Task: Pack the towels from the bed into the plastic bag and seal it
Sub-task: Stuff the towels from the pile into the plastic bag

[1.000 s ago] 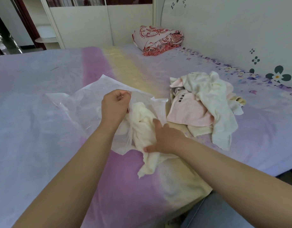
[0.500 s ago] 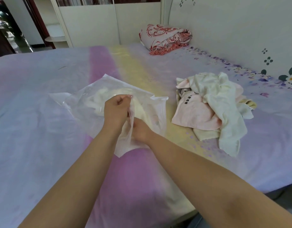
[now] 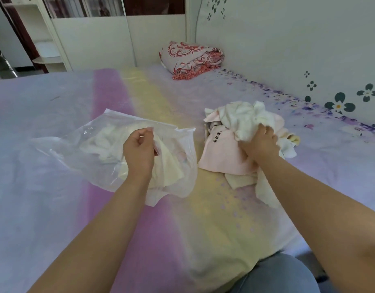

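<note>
A clear plastic bag (image 3: pixel 76 149) lies on the bed left of centre, with cream towels (image 3: pixel 169 166) inside it. My left hand (image 3: pixel 139 151) pinches the upper edge of the bag's mouth and holds it up. To the right sits a heap of towels: a pink towel (image 3: pixel 220 157) with dark lettering and a white towel (image 3: pixel 243 119) on top. My right hand (image 3: pixel 259 144) is closed on the white towel at the top of the heap.
The bed (image 3: pixel 182 229) has a sheet striped lilac, pink and yellow. A folded red-patterned blanket (image 3: pixel 190 58) lies at the far end by the wall (image 3: pixel 288 49). A white wardrobe (image 3: pixel 93 39) stands behind the bed. My knee in jeans (image 3: pixel 277 275) shows at the front edge.
My right hand pushed the cream towel fully into the bag, came out, and moved right to grip the white towel on the heap. My left hand kept hold of the bag's mouth.
</note>
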Available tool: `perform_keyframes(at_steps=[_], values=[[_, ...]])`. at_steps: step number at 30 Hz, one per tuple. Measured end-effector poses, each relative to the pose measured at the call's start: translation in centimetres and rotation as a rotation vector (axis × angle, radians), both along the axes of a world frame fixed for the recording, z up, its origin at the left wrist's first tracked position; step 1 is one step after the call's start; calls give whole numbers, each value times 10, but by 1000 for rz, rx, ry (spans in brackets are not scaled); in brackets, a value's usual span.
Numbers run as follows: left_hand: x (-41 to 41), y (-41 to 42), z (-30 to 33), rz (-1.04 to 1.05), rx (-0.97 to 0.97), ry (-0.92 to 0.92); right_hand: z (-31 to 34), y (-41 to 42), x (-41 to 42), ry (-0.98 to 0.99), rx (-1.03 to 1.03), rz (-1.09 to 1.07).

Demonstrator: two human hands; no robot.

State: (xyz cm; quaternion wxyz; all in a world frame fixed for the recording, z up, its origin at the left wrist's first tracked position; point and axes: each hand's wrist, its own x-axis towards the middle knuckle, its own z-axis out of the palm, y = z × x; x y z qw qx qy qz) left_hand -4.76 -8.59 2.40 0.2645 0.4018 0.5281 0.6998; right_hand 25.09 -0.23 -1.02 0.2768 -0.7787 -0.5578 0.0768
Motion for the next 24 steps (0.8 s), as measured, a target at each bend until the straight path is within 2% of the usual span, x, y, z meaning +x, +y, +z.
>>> perform_keyframes(at_steps=[2,3,6,8,9,11,14,17,19,21,24], values=[[2,4,-3,-11,-10,4,-6,4,17,49,-112,59],[3,5,-5,-18,-16,5,-5,4,22,48,-97,76],[5,6,-12,-27,-30,3,10,-5,24,-13,76,48],[7,6,-14,-25,-32,6,31,-15,14,-47,267,50],[7,5,-14,-24,-32,7,44,-21,7,9,390,78],[7,4,-11,-14,-31,2,76,-39,-11,268,575,167],[3,1,-4,1,-24,-10,115,-65,-39,641,591,240],[-2,-5,3,5,-8,-19,126,-84,-64,785,565,335],[-6,-9,5,0,1,-15,109,-95,-82,754,396,383],[-9,-12,7,-4,0,2,70,-105,-97,593,184,470],[-11,-15,5,-22,-19,43,5,-124,-99,18,-248,622]])
